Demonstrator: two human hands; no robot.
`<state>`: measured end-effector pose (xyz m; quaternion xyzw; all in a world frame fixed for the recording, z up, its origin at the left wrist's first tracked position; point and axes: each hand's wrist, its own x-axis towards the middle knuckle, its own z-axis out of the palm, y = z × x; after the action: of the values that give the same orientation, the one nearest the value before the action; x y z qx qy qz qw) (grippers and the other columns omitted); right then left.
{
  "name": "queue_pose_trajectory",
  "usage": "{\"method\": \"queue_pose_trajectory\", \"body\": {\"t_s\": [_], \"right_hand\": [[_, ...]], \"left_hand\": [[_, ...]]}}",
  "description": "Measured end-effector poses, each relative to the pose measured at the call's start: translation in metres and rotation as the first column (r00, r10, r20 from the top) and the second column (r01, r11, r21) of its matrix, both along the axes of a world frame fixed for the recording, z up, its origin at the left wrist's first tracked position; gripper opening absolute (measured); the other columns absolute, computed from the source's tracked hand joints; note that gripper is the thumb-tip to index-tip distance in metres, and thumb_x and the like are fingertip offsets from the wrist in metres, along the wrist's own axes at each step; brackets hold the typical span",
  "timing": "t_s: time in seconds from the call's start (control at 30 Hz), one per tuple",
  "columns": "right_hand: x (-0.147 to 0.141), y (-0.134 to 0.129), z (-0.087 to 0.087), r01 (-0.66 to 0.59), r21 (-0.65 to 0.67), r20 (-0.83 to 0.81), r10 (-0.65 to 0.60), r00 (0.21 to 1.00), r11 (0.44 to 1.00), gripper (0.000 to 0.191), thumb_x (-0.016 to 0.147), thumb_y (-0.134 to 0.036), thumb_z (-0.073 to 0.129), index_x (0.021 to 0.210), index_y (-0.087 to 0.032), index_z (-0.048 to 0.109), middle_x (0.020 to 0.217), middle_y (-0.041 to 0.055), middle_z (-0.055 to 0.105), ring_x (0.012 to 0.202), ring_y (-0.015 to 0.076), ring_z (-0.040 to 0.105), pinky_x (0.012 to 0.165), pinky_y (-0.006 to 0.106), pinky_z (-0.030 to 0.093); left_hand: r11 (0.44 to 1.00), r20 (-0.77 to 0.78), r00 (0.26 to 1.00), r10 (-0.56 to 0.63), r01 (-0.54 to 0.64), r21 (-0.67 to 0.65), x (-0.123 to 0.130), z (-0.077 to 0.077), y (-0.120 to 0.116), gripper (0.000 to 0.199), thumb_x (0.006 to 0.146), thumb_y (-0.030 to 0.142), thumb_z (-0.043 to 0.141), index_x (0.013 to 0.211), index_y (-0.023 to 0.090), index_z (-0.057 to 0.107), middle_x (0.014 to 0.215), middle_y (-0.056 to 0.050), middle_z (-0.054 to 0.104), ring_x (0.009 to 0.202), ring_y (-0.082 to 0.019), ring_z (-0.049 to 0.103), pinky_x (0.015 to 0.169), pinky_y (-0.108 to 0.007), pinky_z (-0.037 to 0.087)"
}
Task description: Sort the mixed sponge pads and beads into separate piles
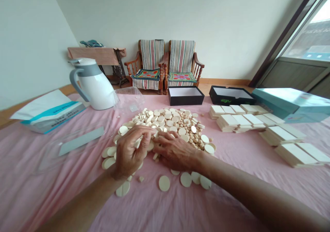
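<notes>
A loose pile of pale round wooden discs (161, 118) and small wooden beads (197, 140) lies in front of me. At its near left side, my left hand (132, 151) is cupped over the discs, thumb apart from the fingers, with discs showing in the gap. My right hand (176, 151) rests palm down on the near middle of the pile, fingers spread and slightly bent, their tips close to the left fingers. What lies under both palms is hidden. Several single discs, one of them a disc (164, 183) between my forearms, lie on the pink cloth nearest me.
Stacks of pale rectangular wooden pieces (242, 120) stand right, beside a light blue box (291, 103). Two black boxes (186, 101) are at the back. A white jug (95, 87), clear plastic container (130, 99), blue-and-white packet (51, 111) and clear lid (81, 141) are left, on pink cloth (123, 214).
</notes>
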<state>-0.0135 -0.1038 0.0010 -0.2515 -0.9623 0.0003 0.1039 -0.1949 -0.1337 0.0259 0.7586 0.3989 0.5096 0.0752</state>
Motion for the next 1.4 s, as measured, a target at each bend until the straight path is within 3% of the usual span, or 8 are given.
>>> {"method": "queue_pose_trajectory", "body": {"t_s": [0.2,0.33,0.47,0.57,0.7,1.0,1.2,1.4], "right_hand": [[0.019,0.031,-0.002,0.11,0.003,0.044,-0.11,0.993,0.994,0.029,0.093,-0.019,0.046,0.119,-0.024,0.058,0.133,0.0103,0.049,0.129,0.025,0.034,0.102,0.046,0.03],[0.033,0.048,0.004,0.304,0.046,0.023,-0.305,0.952,0.952,0.036,0.092,-0.016,0.045,0.125,-0.024,0.056,0.138,0.0123,0.045,0.128,0.028,0.035,0.102,0.049,0.028],[0.049,0.042,0.018,0.467,-0.002,-0.053,-0.466,0.883,0.884,0.033,0.088,-0.009,0.043,0.113,-0.017,0.062,0.115,0.0145,0.058,0.107,0.0246,0.051,0.089,0.039,0.038],[0.059,0.022,0.024,0.397,-0.146,-0.041,-0.407,0.913,0.906,0.024,0.083,-0.006,0.045,0.092,-0.015,0.065,0.093,0.0091,0.062,0.087,0.0177,0.055,0.078,0.03,0.041],[0.064,0.002,0.021,0.387,-0.156,0.037,-0.386,0.922,0.909,0.02,0.078,-0.008,0.05,0.089,-0.016,0.065,0.091,0.0086,0.062,0.092,0.0195,0.054,0.082,0.031,0.04],[0.075,0.012,0.01,0.547,-0.02,0.076,-0.545,0.835,0.837,0.019,0.083,-0.024,0.05,0.095,-0.015,0.062,0.101,0.0137,0.061,0.1,0.0272,0.049,0.087,0.042,0.033],[0.074,0.004,0.013,0.489,-0.049,0.056,-0.487,0.872,0.871,0.021,0.076,-0.021,0.054,0.093,-0.017,0.064,0.099,0.0121,0.06,0.099,0.0259,0.049,0.086,0.04,0.032],[0.071,0.009,0.005,0.54,-0.057,0.054,-0.537,0.842,0.84,0.033,0.078,-0.035,0.056,0.104,-0.018,0.066,0.104,0.0139,0.058,0.104,0.0298,0.047,0.091,0.046,0.03]], "left_hand": [[0.999,-0.071,0.997,-0.038,0.037,-0.026,0.002,-0.007,0.005,0.017,0.093,0.021,0.049,0.089,0.017,0.065,0.089,-0.006,0.07,0.089,-0.018,0.065,0.082,-0.03,0.051],[0.99,-0.223,0.965,-0.136,0.127,-0.056,0.002,-0.012,0.009,0.012,0.089,0.021,0.053,0.089,0.018,0.065,0.086,-0.005,0.069,0.085,-0.018,0.064,0.079,-0.03,0.05],[0.982,-0.402,0.9,-0.169,0.119,-0.146,0.001,-0.013,0.012,0.019,0.083,0.006,0.049,0.085,0.018,0.063,0.084,-0.004,0.065,0.084,-0.018,0.061,0.077,-0.03,0.047],[0.972,-0.547,0.809,-0.214,0.12,-0.203,-0.002,-0.014,0.014,0.024,0.074,-0.002,0.046,0.073,0.018,0.06,0.077,-0.002,0.061,0.08,-0.017,0.057,0.074,-0.029,0.044],[0.976,-0.661,0.725,-0.196,0.077,-0.205,-0.005,-0.02,0.018,0.027,0.073,-0.003,0.046,0.073,0.018,0.061,0.075,-0.002,0.058,0.077,-0.017,0.055,0.073,-0.03,0.043],[0.996,-0.691,0.72,-0.066,0.007,-0.088,-0.008,-0.033,0.028,0.026,0.085,0.007,0.049,0.106,0.018,0.06,0.107,-0.008,0.063,0.101,-0.023,0.056,0.088,-0.037,0.044],[0.995,-0.75,0.661,-0.009,-0.07,-0.073,-0.009,-0.022,0.023,0.018,0.089,0.02,0.05,0.072,0.019,0.055,0.075,-0.003,0.057,0.077,-0.021,0.054,0.071,-0.033,0.041],[0.984,-0.774,0.633,0.004,-0.14,-0.109,-0.008,-0.022,0.018,0.006,0.084,0.018,0.056,0.078,0.019,0.057,0.082,-0.005,0.058,0.081,-0.023,0.054,0.07,-0.034,0.04]]}}
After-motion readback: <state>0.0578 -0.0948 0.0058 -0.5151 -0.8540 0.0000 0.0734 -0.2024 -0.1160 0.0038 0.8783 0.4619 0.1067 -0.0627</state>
